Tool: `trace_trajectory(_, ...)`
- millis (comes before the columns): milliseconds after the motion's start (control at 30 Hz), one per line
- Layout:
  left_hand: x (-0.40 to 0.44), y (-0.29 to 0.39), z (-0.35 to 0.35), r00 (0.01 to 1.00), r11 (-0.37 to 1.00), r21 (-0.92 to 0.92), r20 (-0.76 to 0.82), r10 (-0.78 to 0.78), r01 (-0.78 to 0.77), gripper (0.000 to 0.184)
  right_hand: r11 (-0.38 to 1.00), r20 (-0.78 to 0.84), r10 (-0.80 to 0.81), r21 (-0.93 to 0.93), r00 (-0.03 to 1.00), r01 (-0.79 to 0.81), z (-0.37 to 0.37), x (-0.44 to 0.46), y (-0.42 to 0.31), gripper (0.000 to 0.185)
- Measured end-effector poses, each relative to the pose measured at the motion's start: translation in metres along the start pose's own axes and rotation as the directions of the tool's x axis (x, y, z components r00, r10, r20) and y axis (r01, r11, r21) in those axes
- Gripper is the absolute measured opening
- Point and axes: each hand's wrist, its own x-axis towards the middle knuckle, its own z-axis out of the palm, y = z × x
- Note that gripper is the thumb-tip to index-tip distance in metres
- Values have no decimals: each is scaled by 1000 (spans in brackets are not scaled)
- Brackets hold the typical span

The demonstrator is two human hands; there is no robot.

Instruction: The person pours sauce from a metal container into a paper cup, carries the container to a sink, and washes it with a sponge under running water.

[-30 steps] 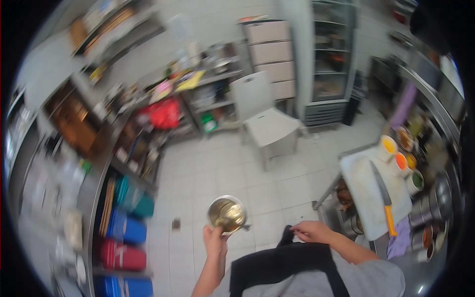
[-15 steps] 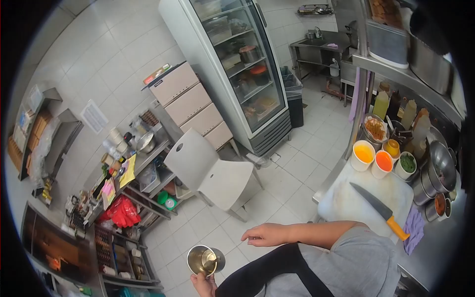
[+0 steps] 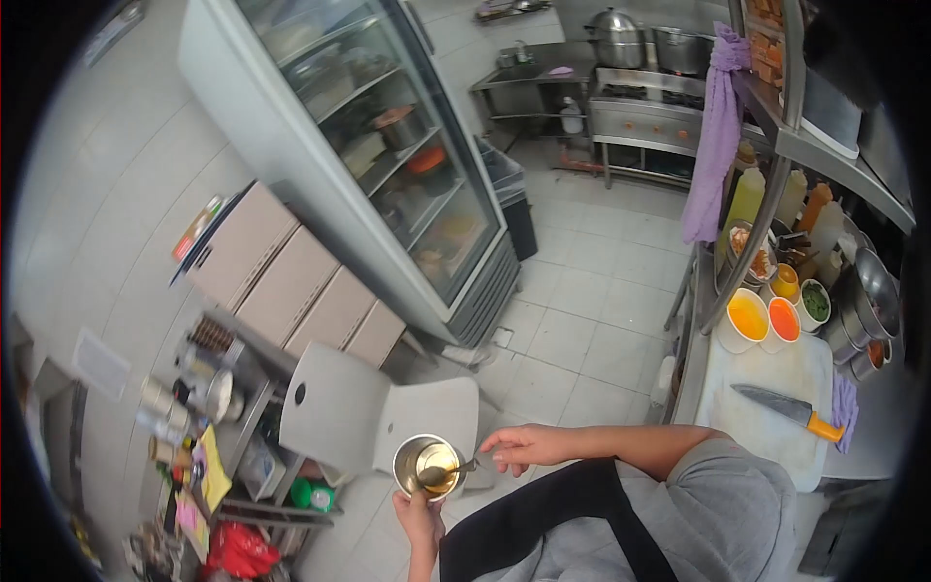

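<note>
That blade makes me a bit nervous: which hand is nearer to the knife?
The right hand: it is in the air to the left of the knife and its cutting board. The left hand is farther left, holding the metal cup.

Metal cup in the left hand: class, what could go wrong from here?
The open metal cup, held by the left hand, might spill its yellowish liquid if jolted. The spoon sticks out past the rim near the right hand, so a careless knock could flip it out.
</note>
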Motion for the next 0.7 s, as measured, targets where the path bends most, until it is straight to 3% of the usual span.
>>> trace_trajectory(67,36,9,55,998,991,126,36,-44,39,22,988,-71,143,65,987,-139,-26,13,-23,44)
trace_trajectory(233,130,-20,163,965,990,133,251,-71,39,20,936,-166,244,296,956,-188,-108,34,-48,51)
trace_trajectory(333,165,-39,235,930,992,120,361,-70,28,20,961,-242,239,197,940,-194,-170,41,-37,48)
trace_trajectory(400,200,-61,274,911,989,147,406,-73,14,20,974,-418,203,-10,886,-228,-216,43,-45,44)
trace_trajectory(467,223,-73,318,882,992,120,462,-96,45,20,972,-491,195,-19,849,-234,-265,49,-45,43)
trace_trajectory(500,228,-73,344,885,990,130,454,-108,54,20,960,-544,133,-137,828,-244,-290,50,-45,43)
trace_trajectory(567,253,-75,391,860,988,153,500,-99,25,20,867,-637,-49,-409,769,-284,-329,52,-50,37)
trace_trajectory(600,270,-82,427,837,985,172,537,-101,8,21,866,-642,-26,-397,766,-304,-363,51,-58,37)
trace_trajectory(667,290,-87,469,850,980,200,514,-114,11,21,673,-641,-64,-594,765,-441,-404,53,-77,30)
trace_trajectory(700,302,-90,489,832,981,194,546,-93,-18,21,641,-673,-49,-587,738,-494,-420,55,-85,27)
